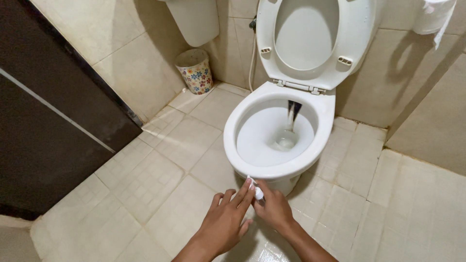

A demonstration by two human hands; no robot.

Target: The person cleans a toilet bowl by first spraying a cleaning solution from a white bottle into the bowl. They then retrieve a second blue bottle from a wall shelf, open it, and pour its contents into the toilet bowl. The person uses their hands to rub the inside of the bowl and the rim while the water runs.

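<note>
Low down, small white object (257, 192) — pinched between right hand (274, 208), left hand (224, 223)

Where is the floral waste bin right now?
Upper left of the head view: the floral bin stands on the tiled floor against the wall, left of the toilet.

Head view: my left hand (224, 222) and right hand (273, 208) meet low at the front of the white toilet bowl (272, 171), fingertips together on a small white object (257, 192), kind unclear. Toilet seat (305, 41) stands raised. Floral waste bin (195, 71) sits in the corner on the beige tiled floor (160, 179).
</note>
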